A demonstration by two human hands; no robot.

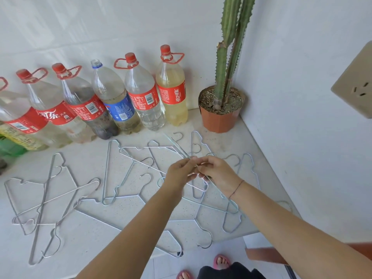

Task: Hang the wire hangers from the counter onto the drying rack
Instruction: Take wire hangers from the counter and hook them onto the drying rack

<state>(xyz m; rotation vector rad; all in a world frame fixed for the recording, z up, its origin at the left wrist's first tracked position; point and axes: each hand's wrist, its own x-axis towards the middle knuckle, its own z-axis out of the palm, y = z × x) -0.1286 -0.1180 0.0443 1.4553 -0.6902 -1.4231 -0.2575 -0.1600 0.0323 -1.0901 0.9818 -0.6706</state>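
Observation:
Several silver wire hangers lie scattered and overlapping across the pale counter. Above the middle of the counter, my left hand and my right hand meet, and both pinch one thin wire hanger whose long edge slants up to the left from my fingers. Another hanger hangs its hook over the counter's front edge. No drying rack is in view.
A row of large plastic bottles lines the back wall. A potted cactus stands in the right corner. A wall socket sits at the right. Below the counter are my feet in pink sandals.

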